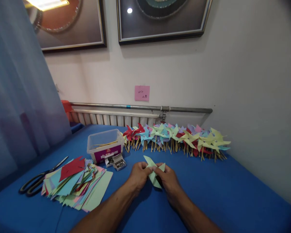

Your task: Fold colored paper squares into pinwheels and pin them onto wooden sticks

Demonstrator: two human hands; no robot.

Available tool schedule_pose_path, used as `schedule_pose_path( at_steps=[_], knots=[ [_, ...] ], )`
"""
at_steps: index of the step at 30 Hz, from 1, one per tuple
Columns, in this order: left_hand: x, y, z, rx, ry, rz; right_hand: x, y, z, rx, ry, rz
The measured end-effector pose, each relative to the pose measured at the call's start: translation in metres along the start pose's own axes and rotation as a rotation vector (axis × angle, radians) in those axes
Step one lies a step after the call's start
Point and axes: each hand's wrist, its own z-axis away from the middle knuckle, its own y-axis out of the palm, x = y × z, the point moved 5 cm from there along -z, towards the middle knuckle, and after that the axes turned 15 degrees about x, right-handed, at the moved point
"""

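i have both hands on a pale green paper pinwheel [154, 173] just above the blue counter [232, 194]: left hand [138, 175] and right hand [168, 180] fingers clamped on its folded points. folding looks underway; next, i judge, calls for pinning the centre.

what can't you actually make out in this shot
Head view only:
- Folds of the light green paper: covered by the fingers of the left hand and right hand.
- Writing on the pink note: too small.
- Contents of the small metal box: too small.
- Both framed pictures: cut off by the top edge.
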Motion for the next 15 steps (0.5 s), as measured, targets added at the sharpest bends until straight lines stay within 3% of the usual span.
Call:
schedule_pose_path(
  at_steps=[15],
  knots=[
    [0.003, -0.0045, -0.0026, -0.014, -0.021, 0.029, -0.0003, -0.005, -0.0019, -0.003, -0.025, 0.063]
  ],
)
